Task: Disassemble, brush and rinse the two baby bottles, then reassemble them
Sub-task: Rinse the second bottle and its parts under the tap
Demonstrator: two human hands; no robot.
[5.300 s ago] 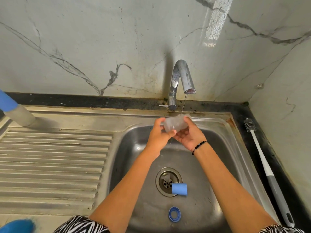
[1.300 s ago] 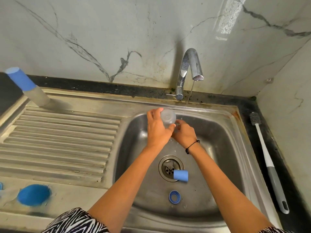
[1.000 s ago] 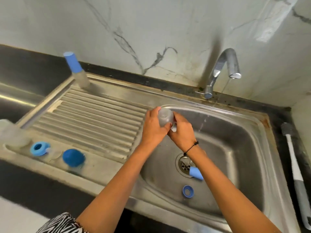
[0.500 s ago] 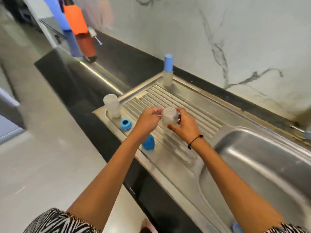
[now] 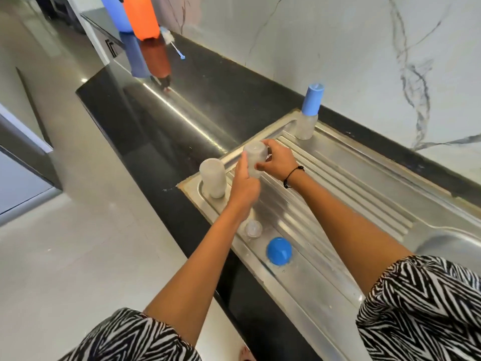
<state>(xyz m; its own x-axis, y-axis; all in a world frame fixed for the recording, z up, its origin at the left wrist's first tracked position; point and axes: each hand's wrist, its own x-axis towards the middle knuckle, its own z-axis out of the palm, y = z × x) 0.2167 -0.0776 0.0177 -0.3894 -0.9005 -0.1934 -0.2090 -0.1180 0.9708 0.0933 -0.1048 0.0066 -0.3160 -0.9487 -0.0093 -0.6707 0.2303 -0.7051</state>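
Both hands held a frosted plastic bottle (image 5: 254, 160) above the ribbed draining board (image 5: 338, 183), near its far left corner: the left hand (image 5: 244, 183) curled round the lower body, the right hand (image 5: 277, 162) pinching it nearer the upper end. It looked empty, so probably light and fairly stiff, and slippery if wet; a wrap round the middle of the body seemed the surest hold. A second bottle (image 5: 213, 178) stood just beside it at the board's corner, apparently upside down, though that was hard to tell. A clear teat (image 5: 253, 228) and a blue cap (image 5: 279, 250) sat on the near rim. The left forearm hid part of that rim, and the basin was mostly cut off at right.
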